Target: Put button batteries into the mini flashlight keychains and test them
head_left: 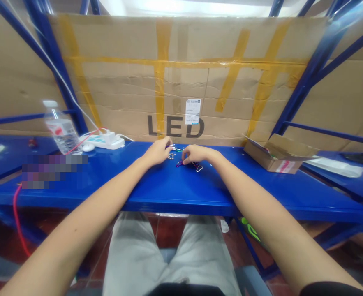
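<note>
Both my arms reach forward over a blue metal shelf (181,185). My left hand (158,151) is curled with its fingertips pinched on a small coloured carabiner clip (175,148). My right hand (195,154) is also curled, its fingers pinching a purple clip (179,164) that lies on the shelf. A silver clip (199,168) and a few small metal rings (171,156) lie between and just beside the hands. The pieces are tiny and partly hidden by my fingers.
A water bottle (61,129) and a white power strip (105,139) with a red cable stand at the left. An open cardboard box (276,156) sits at the right. A taped cardboard sheet marked LED (175,125) backs the shelf, between blue frame posts.
</note>
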The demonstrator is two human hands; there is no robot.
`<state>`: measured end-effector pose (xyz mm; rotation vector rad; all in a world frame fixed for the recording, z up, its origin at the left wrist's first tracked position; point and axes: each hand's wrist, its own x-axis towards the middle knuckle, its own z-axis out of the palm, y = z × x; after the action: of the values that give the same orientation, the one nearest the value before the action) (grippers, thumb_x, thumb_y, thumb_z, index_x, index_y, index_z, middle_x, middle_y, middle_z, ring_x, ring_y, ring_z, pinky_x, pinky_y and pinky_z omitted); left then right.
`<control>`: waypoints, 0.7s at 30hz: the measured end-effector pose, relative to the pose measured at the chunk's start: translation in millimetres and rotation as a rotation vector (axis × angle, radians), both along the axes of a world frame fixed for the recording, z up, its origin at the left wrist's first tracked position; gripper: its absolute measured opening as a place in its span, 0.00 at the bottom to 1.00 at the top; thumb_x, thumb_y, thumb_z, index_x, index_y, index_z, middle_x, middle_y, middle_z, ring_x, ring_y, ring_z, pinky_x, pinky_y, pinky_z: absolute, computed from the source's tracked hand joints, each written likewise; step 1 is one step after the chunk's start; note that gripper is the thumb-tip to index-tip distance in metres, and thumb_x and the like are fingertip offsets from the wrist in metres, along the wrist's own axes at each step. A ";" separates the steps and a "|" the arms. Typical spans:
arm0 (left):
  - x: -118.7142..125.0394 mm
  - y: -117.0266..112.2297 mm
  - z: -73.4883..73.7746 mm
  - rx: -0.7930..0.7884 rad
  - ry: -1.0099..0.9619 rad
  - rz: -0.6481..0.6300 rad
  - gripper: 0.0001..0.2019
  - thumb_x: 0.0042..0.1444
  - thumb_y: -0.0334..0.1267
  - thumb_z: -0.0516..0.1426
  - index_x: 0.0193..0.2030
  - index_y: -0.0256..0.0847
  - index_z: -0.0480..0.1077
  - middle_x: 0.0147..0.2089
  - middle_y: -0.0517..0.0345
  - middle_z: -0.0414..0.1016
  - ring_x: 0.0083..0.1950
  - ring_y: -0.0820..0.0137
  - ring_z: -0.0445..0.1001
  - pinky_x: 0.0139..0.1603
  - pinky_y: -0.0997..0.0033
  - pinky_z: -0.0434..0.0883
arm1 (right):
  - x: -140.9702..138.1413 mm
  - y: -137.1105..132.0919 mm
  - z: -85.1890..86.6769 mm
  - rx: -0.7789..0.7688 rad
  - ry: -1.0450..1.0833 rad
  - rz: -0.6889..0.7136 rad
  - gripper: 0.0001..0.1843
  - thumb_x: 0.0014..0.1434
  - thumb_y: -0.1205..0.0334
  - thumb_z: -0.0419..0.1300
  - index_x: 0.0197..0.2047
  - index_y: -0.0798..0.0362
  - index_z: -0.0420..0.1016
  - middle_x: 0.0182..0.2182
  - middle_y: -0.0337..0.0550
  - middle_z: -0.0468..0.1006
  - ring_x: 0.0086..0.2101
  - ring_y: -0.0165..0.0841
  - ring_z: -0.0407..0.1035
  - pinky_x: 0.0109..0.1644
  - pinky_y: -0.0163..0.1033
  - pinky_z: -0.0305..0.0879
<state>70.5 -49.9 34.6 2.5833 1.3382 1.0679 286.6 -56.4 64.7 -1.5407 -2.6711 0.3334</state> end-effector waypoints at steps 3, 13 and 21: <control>0.8 0.3 -0.8 -0.011 0.017 -0.020 0.04 0.62 0.35 0.55 0.43 0.41 0.68 0.41 0.51 0.78 0.42 0.61 0.75 0.45 0.62 0.68 | -6.4 -1.7 -2.4 -0.010 -0.048 0.003 0.14 0.54 0.61 0.69 0.45 0.53 0.82 0.40 0.45 0.83 0.36 0.34 0.75 0.35 0.33 0.63; 1.8 -2.4 -1.3 -0.124 0.028 -0.087 0.03 0.61 0.35 0.57 0.40 0.40 0.68 0.38 0.53 0.77 0.40 0.64 0.74 0.42 0.65 0.69 | -6.8 -13.1 2.5 -0.074 0.063 -0.052 0.08 0.56 0.58 0.65 0.36 0.55 0.77 0.30 0.43 0.81 0.27 0.31 0.72 0.30 0.33 0.62; 23.0 -11.9 -10.0 -0.645 -0.221 -0.305 0.04 0.60 0.31 0.58 0.38 0.38 0.65 0.40 0.50 0.81 0.34 0.69 0.78 0.34 0.69 0.72 | 2.1 3.0 3.0 0.261 0.157 -0.199 0.10 0.54 0.73 0.60 0.40 0.57 0.78 0.39 0.49 0.82 0.37 0.34 0.73 0.35 0.33 0.61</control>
<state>93.4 -61.7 24.7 2.0337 0.9806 0.6932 288.7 -53.4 67.7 -1.6061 -2.3121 0.0878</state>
